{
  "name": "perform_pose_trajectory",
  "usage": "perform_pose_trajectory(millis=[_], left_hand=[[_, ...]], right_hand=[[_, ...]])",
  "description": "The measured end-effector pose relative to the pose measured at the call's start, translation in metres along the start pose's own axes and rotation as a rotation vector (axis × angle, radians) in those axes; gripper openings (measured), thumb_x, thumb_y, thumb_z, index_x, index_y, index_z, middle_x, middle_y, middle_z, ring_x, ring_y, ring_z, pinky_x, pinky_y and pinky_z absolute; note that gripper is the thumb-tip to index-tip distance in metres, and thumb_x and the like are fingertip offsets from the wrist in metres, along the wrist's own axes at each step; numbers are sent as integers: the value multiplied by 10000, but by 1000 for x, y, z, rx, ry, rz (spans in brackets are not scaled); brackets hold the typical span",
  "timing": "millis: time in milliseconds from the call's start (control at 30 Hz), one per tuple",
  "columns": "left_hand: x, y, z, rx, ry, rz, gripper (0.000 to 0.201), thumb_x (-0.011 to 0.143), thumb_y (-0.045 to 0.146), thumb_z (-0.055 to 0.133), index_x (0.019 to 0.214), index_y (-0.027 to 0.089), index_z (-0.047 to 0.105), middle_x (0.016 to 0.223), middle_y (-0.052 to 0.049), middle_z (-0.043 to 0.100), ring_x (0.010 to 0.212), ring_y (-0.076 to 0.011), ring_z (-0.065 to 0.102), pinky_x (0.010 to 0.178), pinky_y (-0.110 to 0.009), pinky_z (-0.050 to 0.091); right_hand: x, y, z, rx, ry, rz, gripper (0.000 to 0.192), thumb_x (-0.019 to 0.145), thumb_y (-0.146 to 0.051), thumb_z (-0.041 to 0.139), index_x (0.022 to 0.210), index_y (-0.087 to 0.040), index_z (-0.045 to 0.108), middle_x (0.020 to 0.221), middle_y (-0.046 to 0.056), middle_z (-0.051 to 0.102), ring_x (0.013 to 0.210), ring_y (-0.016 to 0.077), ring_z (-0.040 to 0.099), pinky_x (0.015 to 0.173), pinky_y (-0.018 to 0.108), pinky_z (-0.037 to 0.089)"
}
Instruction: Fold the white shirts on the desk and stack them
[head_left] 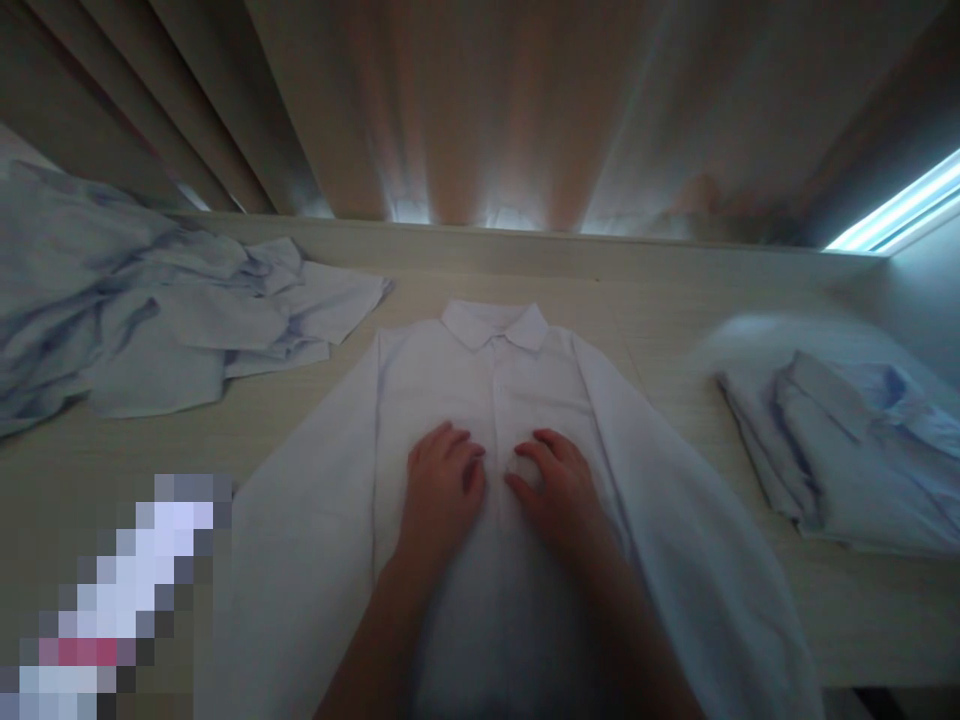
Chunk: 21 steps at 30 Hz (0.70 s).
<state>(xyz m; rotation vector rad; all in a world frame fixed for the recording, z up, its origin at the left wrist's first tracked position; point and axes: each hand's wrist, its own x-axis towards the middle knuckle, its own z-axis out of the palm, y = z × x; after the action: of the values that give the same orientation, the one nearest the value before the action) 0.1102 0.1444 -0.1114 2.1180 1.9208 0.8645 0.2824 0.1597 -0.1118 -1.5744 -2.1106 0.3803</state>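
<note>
A white long-sleeved shirt [491, 390] lies flat and face up on a pale wooden table [660, 290], collar away from me, sleeves spread down both sides. My left hand [441, 490] rests palm down on the shirt's front, just left of the button strip. My right hand [555, 485] presses on the front just right of the strip, fingers curled and touching the fabric. The two hands are close together at mid-chest of the shirt. Neither hand grips anything that I can see.
A heap of crumpled light blue shirts [142, 320] lies at the back left. A stack of folded light blue shirts [847, 450] sits at the right. Curtains [480, 110] hang behind the table. A blurred pixelated patch [120, 600] covers the lower left.
</note>
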Motion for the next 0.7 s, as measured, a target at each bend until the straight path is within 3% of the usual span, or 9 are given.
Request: perform_pose_trajectory(millis=[133, 267, 533, 700], left_hand=[[0, -4, 2, -7, 109, -2, 153, 837, 239, 506, 914, 180, 624, 1066, -84, 630, 1188, -252, 470, 1048, -485, 343], [0, -6, 2, -24, 70, 2, 141, 836, 226, 509, 923, 187, 613, 1095, -82, 614, 1183, -255, 468, 1047, -512, 345], [-1, -2, 3, -121, 61, 56, 156, 823, 175, 501, 934, 182, 610, 1115, -87, 603, 1181, -227, 472, 1040, -448, 383], [-1, -3, 3, -48, 27, 41, 192, 806, 179, 509, 967, 168, 614, 1124, -100, 593, 1150, -244, 484, 1036, -453, 375]], right_hand=[[0, -2, -3, 61, 84, -37, 234, 748, -255, 626, 977, -210, 624, 1178, 119, 535, 1137, 278, 484, 961, 487, 423], [0, -8, -7, 140, 229, -155, 176, 778, -157, 548, 921, -231, 619, 1183, 91, 528, 1254, 259, 386, 1002, 489, 388], [-2, 1, 8, 63, 34, -121, 198, 772, -149, 554, 920, -221, 664, 1149, 107, 562, 1176, 253, 458, 995, 468, 390], [-1, -1, 6, 70, 31, -104, 225, 766, -128, 531, 935, -210, 655, 1138, 105, 562, 1153, 240, 469, 1002, 452, 383]])
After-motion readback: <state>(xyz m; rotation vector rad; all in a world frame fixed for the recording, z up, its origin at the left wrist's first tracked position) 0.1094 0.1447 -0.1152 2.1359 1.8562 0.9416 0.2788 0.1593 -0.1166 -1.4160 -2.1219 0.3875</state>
